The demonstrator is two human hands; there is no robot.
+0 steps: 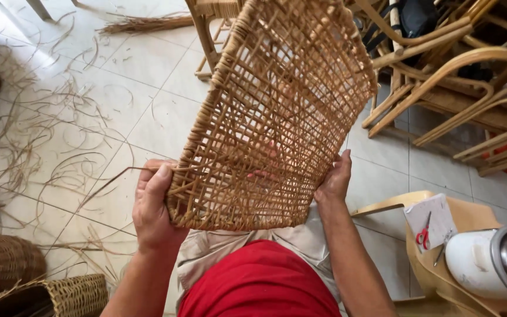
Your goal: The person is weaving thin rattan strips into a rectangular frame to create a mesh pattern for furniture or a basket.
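Note:
I hold a woven rattan panel [277,105] upright above my lap, an open lattice of tan cane strips on a wrapped frame. My left hand [154,205] grips its lower left corner, thumb on the rim, where a loose cane strand [112,179] sticks out to the left. My right hand [334,179] clasps the lower right edge, its fingers behind the weave. The panel's top leans away from me toward the chairs.
Loose cane strips [48,129] litter the tiled floor at left. Woven baskets [60,296] sit at lower left. Stacked bentwood chair frames [459,76] fill the upper right. A stool at right carries red-handled scissors [423,235] on paper and a white pot [494,261].

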